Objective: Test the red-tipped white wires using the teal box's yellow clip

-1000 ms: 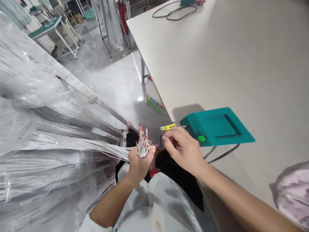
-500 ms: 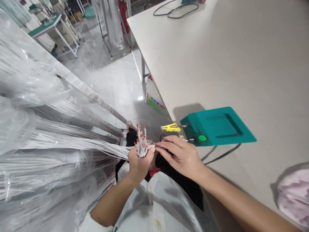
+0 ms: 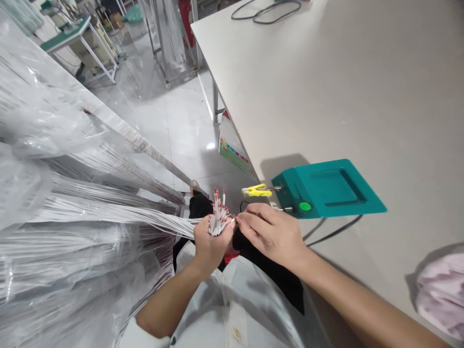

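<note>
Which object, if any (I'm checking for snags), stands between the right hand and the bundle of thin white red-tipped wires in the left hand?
Nothing visible does. The right hand is right beside the wires held in the left hand. The teal, green-buttoned box and the yellow clip lie beyond the right hand, outside that gap.

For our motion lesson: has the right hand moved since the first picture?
Yes: the right hand shifted down-left in view, relative to the green box.
</note>
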`<state>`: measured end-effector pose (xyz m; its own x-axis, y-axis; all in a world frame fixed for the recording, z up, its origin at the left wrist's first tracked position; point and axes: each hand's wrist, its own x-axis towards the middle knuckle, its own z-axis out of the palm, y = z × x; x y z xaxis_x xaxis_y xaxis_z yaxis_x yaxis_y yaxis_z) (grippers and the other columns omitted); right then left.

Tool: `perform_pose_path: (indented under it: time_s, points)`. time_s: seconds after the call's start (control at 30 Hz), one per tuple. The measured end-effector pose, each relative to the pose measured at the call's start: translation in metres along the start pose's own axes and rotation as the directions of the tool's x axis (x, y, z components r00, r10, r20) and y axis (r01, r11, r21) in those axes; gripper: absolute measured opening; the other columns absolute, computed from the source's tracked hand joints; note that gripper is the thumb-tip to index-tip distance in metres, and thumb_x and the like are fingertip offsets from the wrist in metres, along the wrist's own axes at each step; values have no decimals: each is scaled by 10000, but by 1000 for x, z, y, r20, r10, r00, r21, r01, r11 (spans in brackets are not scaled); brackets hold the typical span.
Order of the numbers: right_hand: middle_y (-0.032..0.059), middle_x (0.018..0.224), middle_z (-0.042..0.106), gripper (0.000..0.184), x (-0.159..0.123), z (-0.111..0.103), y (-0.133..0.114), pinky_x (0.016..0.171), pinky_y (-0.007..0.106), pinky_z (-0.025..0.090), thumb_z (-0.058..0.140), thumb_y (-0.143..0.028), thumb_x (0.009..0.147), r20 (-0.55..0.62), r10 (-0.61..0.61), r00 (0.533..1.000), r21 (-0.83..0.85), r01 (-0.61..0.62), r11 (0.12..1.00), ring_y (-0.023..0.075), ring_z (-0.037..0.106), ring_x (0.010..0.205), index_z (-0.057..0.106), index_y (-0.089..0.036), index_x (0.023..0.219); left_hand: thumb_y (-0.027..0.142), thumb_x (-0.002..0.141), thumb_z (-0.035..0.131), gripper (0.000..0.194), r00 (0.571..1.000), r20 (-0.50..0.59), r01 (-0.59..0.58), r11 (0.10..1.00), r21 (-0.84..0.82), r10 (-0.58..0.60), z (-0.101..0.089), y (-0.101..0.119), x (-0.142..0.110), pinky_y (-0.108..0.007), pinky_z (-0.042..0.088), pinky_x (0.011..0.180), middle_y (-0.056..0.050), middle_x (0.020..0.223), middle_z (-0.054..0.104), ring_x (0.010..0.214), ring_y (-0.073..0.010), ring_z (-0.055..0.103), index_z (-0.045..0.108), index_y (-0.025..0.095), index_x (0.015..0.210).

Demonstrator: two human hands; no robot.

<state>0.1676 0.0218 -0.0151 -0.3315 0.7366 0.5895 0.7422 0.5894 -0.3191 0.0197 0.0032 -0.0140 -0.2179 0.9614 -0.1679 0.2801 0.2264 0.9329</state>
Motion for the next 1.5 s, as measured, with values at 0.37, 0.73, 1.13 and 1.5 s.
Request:
perform_pose_path:
  time_s: [0.37, 0.73, 1.13, 1.5]
  points:
    - [65, 919, 623, 164, 1, -8, 12, 614, 256, 524, 550, -214, 815, 99, 144, 985, 290, -167, 942, 162, 622, 816, 624, -230, 960, 242, 679, 632, 108, 994, 79, 72, 997, -6, -71, -3, 6, 2, -251, 459, 625, -30, 652, 658, 644, -160, 591, 676, 144, 669]
    - [68, 852, 642, 190, 13, -15, -1, 533, 253, 450, 432, -189, 845, 274, -3, 962, 21, -2, 1000, 144, 611, 658, 614, -170, 794, 266, 717, 614, 134, 990, 110, -97, 991, 96, 87, -4, -8, -3, -244, 425, 642, -4, 628, 586, 624, -138, 532, 612, 172, 622]
    - [65, 933, 622, 168, 17, -21, 12, 731, 298, 509, 485, -149, 830, 242, 189, 952, 483, -287, 827, 169, 605, 865, 606, -211, 929, 285, 705, 628, 176, 972, 225, 73, 997, -21, -67, -14, 5, 4, -262, 463, 665, -42, 711, 678, 720, -180, 608, 704, 134, 754]
    - [60, 839, 615, 75, 15, -14, 5, 552, 248, 467, 549, -227, 808, 337, 298, 893, 551, -444, 707, 139, 585, 694, 606, -186, 783, 225, 680, 631, 123, 985, 169, 58, 996, -61, -47, -14, 12, 4, -294, 489, 675, -54, 720, 701, 695, -185, 626, 707, 138, 722]
